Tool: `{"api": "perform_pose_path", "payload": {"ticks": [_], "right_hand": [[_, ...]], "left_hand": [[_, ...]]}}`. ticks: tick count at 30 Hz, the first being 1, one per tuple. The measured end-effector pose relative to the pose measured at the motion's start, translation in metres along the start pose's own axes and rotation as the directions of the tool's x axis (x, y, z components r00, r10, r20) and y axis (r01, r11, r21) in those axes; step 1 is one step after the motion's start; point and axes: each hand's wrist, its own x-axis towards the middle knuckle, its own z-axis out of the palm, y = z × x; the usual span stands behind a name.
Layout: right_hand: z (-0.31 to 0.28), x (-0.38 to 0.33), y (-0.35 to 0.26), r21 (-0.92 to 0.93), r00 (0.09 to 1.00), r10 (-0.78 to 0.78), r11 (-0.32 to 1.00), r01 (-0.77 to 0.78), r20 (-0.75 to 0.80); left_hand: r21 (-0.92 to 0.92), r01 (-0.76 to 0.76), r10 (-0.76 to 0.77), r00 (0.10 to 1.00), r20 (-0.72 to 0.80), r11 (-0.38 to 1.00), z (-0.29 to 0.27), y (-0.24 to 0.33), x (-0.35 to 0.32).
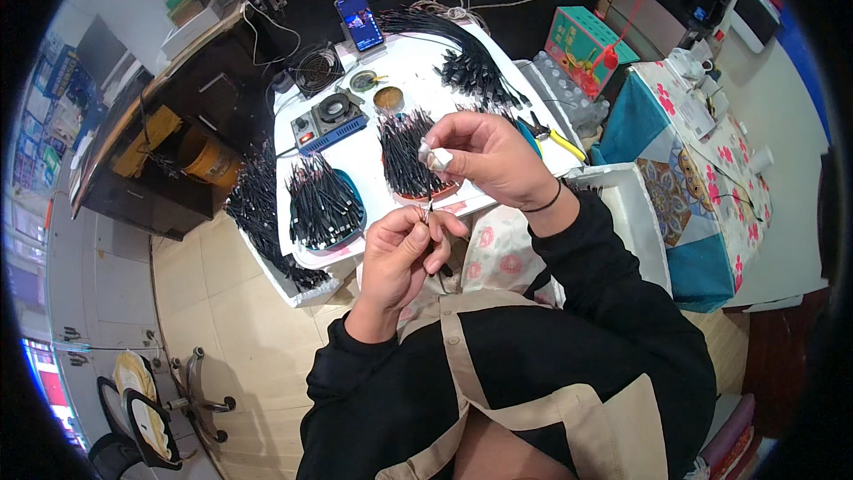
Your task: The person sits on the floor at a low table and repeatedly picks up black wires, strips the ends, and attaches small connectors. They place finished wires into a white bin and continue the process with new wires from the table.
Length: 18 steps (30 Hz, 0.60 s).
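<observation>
My left hand [407,247] is closed in a pinch on a thin black cable [446,270], whose end with fine wires points up between the fingers. Just above and to the right is my right hand [498,160], its thumb and fingertips wrapped in white and drawn together. Whatever lies between those fingertips is too small to make out. Behind the hands, an orange-red tray [455,188] holds a thick bunch of short black cables [409,149] standing on end. A second bunch of black cables [322,206] stands in a blue tray [361,204] to the left.
On the white table stand a small blue heater [330,128], a round tin [388,98], a lit phone [358,22] and a small fan [316,69]. Yellow-handled pliers [565,144] lie at the right. More cables [258,204] fill a foam box at left; another foam box [653,222] is at right.
</observation>
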Motion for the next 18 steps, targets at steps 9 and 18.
{"api": "perform_pose_path", "payload": {"ticks": [9,18], "right_hand": [[0.03,-0.025,0.013,-0.378,0.959,-0.198,0.919,0.111,-0.201],[0.007,-0.032,-0.001,-0.131,0.988,-0.043,0.991,0.023,-0.149]], "left_hand": [[0.669,-0.154,0.421,0.869,-0.258,0.727,0.011,-0.003,0.012],[0.37,-0.019,0.146,0.936,-0.32,0.929,0.014,-0.001,0.015]]}}
